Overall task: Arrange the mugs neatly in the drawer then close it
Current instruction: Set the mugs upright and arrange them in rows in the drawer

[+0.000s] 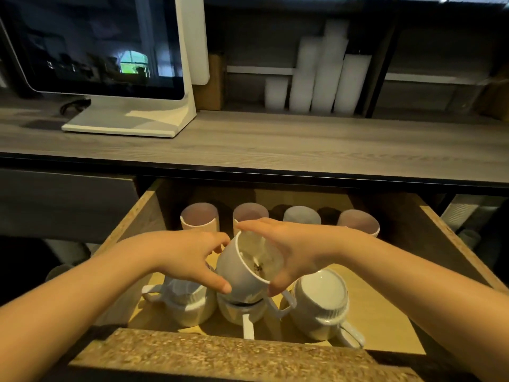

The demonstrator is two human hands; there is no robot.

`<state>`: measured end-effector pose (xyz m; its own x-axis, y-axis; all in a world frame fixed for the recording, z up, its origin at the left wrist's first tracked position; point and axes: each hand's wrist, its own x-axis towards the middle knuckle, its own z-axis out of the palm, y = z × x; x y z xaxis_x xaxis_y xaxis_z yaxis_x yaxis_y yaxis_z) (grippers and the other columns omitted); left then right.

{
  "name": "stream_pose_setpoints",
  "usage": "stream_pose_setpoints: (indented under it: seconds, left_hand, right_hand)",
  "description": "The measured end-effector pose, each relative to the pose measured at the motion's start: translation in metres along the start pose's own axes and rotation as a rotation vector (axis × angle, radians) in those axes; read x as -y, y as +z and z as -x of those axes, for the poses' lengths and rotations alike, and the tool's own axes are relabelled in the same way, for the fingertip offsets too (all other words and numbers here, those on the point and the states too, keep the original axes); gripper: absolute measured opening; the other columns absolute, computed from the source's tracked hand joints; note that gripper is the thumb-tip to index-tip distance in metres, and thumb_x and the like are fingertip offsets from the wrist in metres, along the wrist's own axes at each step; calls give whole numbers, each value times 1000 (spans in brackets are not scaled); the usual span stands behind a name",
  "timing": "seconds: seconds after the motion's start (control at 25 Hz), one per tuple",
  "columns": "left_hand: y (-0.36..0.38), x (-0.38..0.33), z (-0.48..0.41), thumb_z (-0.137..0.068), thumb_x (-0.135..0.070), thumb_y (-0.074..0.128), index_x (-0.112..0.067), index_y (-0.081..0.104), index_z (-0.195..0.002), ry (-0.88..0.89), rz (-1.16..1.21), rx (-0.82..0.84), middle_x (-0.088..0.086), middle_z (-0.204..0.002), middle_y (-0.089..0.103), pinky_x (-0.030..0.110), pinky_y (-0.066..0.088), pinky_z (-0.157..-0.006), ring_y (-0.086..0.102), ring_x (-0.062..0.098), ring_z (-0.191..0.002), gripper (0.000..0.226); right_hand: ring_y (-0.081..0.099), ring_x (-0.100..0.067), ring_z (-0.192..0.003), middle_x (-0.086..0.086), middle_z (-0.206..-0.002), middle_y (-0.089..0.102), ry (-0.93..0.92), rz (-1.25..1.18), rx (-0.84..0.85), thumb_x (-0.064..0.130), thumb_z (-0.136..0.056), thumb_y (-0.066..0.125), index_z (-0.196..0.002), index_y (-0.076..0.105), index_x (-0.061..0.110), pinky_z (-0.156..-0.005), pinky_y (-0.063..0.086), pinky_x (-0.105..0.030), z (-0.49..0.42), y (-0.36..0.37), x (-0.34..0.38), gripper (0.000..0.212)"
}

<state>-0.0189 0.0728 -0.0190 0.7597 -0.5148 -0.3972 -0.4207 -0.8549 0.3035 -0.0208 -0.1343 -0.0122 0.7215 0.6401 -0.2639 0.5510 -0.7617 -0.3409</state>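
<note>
An open wooden drawer (137, 216) fills the lower half of the view. A white mug (242, 268) hangs tilted above the drawer's front row, its mouth turned toward me. My left hand (190, 260) grips its left side and my right hand (292, 252) spans its rim from the right. Below it sit three white mugs: one at the left (184, 301) with its handle pointing left, one in the middle (242, 310) mostly hidden under the held mug, and one at the right (322, 299) upside down. Several pale handleless cups (198, 216) line the drawer's back.
The drawer's thick chipboard front edge (220, 357) lies nearest me. A grey wooden counter (275, 144) overhangs the drawer's back. On it stand a white-framed screen (93, 45) at the left and stacks of white cups (325, 75) on a shelf behind.
</note>
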Motion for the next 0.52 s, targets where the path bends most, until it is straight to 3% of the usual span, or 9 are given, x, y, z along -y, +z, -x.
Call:
stream_pose_setpoints:
  seconds: [0.28, 0.52]
  left_hand:
    - [-1, -1, -2, -76, -52, 67, -32, 42, -131, 73, 118, -72, -13, -127, 55, 29, 48, -100, 54, 3, -112, 64]
    - [-34, -33, -6, -70, -53, 65, -32, 48, -126, 189, 265, -180, -15, -116, 60, 18, 54, -85, 60, 2, -104, 62]
  right_hand:
    - [36, -8, -115, 3, -136, 36, -60, 24, -147, 39, -67, 81, -143, 21, 27, -88, 36, -18, 6, -3, 2, 98]
    - [40, -11, -117, 7, -131, 39, 29, -47, -297, 41, -63, 82, -141, 26, 30, -98, 44, -30, 41, -37, -9, 97]
